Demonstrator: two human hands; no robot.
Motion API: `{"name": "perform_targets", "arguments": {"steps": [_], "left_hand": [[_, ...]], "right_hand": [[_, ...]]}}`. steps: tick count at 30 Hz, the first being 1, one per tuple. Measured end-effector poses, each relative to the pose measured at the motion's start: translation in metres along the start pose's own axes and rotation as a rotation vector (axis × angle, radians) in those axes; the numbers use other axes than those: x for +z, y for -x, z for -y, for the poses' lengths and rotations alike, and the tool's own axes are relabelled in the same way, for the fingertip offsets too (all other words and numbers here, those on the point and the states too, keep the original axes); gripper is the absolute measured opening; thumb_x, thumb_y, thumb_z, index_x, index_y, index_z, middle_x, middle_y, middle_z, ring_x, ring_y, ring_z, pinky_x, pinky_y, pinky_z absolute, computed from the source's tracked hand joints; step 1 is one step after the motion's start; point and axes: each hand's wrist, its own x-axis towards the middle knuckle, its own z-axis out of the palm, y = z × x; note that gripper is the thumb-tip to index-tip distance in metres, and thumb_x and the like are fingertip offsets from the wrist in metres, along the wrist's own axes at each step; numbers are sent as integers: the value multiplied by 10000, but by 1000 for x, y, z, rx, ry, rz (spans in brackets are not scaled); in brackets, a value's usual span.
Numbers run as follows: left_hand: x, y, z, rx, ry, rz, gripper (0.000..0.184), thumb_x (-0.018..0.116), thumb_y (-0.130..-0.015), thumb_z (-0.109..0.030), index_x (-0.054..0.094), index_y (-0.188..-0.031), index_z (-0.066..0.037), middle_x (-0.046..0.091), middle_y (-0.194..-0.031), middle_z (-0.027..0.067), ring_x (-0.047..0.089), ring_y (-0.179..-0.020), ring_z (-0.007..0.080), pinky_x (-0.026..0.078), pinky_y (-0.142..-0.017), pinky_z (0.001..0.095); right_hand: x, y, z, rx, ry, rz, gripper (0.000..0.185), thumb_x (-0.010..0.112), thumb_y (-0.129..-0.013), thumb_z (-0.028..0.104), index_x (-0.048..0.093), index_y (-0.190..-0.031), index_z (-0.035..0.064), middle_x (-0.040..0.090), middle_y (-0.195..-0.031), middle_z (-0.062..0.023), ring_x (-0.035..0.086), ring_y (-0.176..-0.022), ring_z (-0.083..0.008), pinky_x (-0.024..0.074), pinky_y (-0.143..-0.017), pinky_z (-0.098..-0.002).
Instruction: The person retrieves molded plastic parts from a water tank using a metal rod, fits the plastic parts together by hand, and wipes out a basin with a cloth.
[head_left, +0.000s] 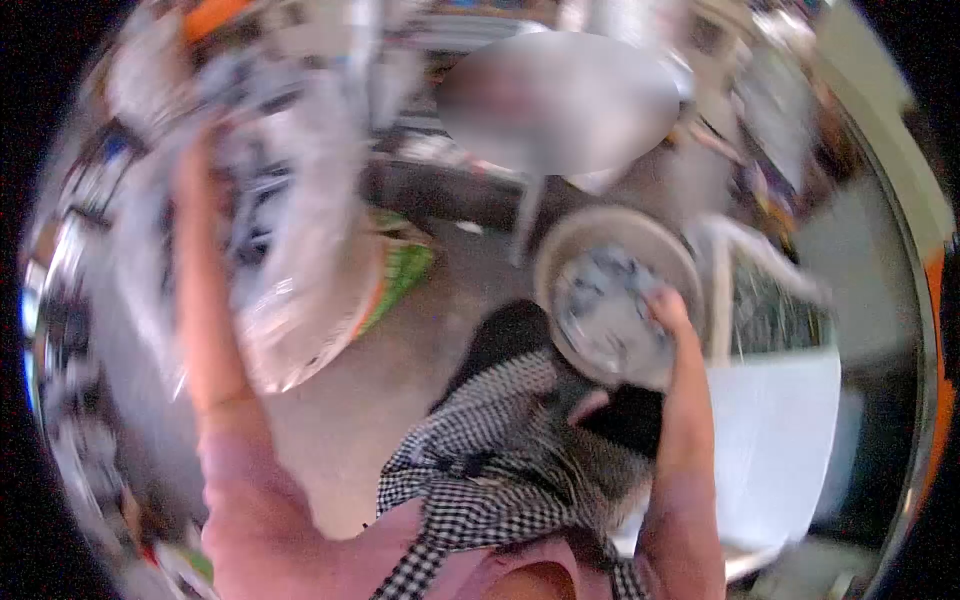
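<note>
My left arm stretches forward to a large clear plastic bag (310, 200) holding several dark pieces. My left hand (208, 135) is at the far left side of the bag, so smeared by motion that its fingers do not show. On the right stands a round beige basin (560, 245) with whitish and dark grey pieces (610, 290) in it, too blurred to name. My right hand (667, 308) reaches inside the basin near its right wall. Its fingers look bent together at the pieces; what they hold is hidden.
A green-and-white sack (400, 270) lies beside the plastic bag. Right of the basin are a white frame (765, 250) and a white panel (775, 440). My knees, under a checkered apron (480, 450), are close to the basin. A blurred-out oval covers the top middle.
</note>
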Motion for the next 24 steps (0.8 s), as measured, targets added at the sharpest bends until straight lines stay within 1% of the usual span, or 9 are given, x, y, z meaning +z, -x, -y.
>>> {"name": "perform_targets", "arguments": {"steps": [6,7,9,10,11,16,19,22,24], "left_hand": [[-116,-113,28,-54,-876,-557,512,642,-810,-349,547,-1148,24,536,-1175,200,509,-1074,305,377,-949,387],[-91,-107,32,101,-981,-503,541,641,-822,-364,540,-1179,30,533,-1205,206,505,-1103,311,369,-974,390],[-5,-97,97,953,-1230,-213,487,674,-808,-291,554,-1108,72,561,-1147,227,549,-1021,317,408,-909,404],[99,-31,108,915,-1051,55,403,661,-811,-230,568,-1093,42,578,-1122,205,545,-1030,328,415,-900,408],[183,41,100,637,-1006,389,354,656,-803,-204,585,-1089,-8,589,-1095,192,554,-1036,330,426,-888,398],[352,160,300,-30,-1049,1944,226,611,-802,-183,647,-895,19,641,-950,198,651,-856,292,526,-752,412],[384,244,438,-1182,-1010,1680,310,570,-870,-297,573,-1068,-59,667,-900,122,637,-761,252,534,-620,409],[399,313,487,-1232,-748,1367,392,593,-851,-290,533,-1105,3,637,-991,142,640,-776,290,548,-637,415],[393,343,542,-1192,-732,1205,435,619,-826,-298,530,-1132,-2,623,-1050,130,640,-820,283,550,-661,388]], "right_hand": [[26,-61,-65,305,-274,70,301,646,-814,166,607,-1062,-1,625,-692,-99,609,-556,-153,500,-507,-292],[30,-68,-69,311,-62,190,315,650,-809,183,607,-1062,0,637,-746,-120,626,-603,-188,511,-553,-314],[41,-85,-89,336,155,321,329,653,-804,201,607,-1062,2,649,-800,-142,642,-651,-223,522,-600,-337],[67,-97,-121,128,394,296,332,654,-795,223,613,-1036,-2,647,-858,-166,640,-730,-271,516,-665,-364],[87,-106,-147,-93,624,269,339,655,-787,245,618,-1011,-6,645,-915,-190,638,-809,-319,510,-729,-391],[167,-108,-171,88,405,372,377,537,-839,245,540,-1131,6,587,-1044,-222,579,-953,-371,469,-833,-434],[223,-134,-206,292,223,183,392,441,-872,174,456,-1231,18,511,-1206,-215,536,-1047,-376,450,-873,-428],[225,-166,-179,229,214,303,387,399,-883,126,430,-1258,36,407,-1341,-194,440,-1189,-362,425,-915,-447],[267,-189,-208,272,242,74,363,404,-886,132,464,-1235,52,380,-1365,-181,364,-1260,-324,398,-933,-480]]}}
